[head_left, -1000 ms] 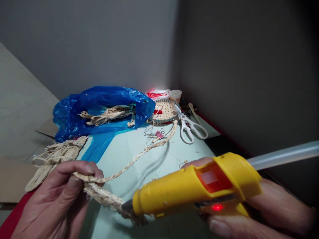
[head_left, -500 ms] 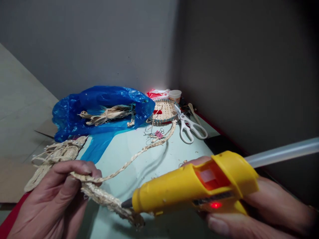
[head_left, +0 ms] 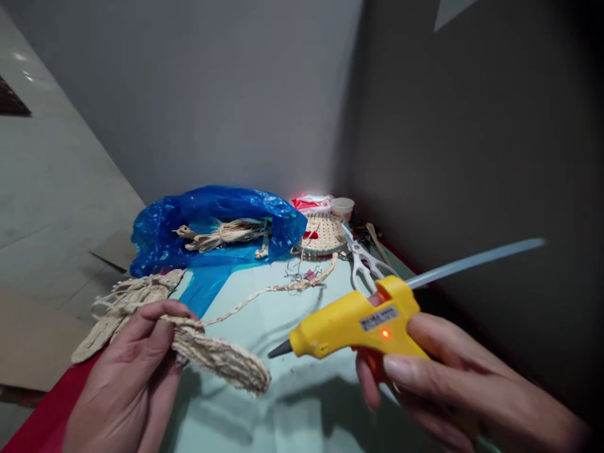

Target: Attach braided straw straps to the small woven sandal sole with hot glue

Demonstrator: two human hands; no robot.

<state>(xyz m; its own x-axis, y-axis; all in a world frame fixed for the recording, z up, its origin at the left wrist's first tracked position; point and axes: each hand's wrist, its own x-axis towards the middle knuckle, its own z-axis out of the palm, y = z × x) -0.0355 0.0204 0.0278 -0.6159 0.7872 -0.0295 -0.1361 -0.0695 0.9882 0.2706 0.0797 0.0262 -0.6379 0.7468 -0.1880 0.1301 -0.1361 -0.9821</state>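
Note:
My left hand (head_left: 136, 371) pinches one end of a flat, oblong piece of coiled straw braid (head_left: 221, 362). From between its fingers a loose braided cord (head_left: 245, 306) runs back across the table. My right hand (head_left: 453, 377) is wrapped round the handle of a yellow hot glue gun (head_left: 358, 321), whose small orange light is lit. A long translucent glue stick (head_left: 476, 263) sticks out of the gun's back. The dark nozzle points left, just right of the straw piece's free end and apart from it.
A blue plastic bag (head_left: 212, 201) holding a bundle of straw strips (head_left: 226, 234) lies at the back. Beside it are a woven basket piece (head_left: 325, 234), a cup (head_left: 342, 206) and white-handled scissors (head_left: 363, 261). Finished-looking braided pieces with beads (head_left: 127, 308) lie left. Walls (head_left: 226, 94) stand behind.
The glue gun's nozzle has come off the straw piece, and the gun has turned and drawn back to the right. The straw piece now shows its flat side. The view has shifted.

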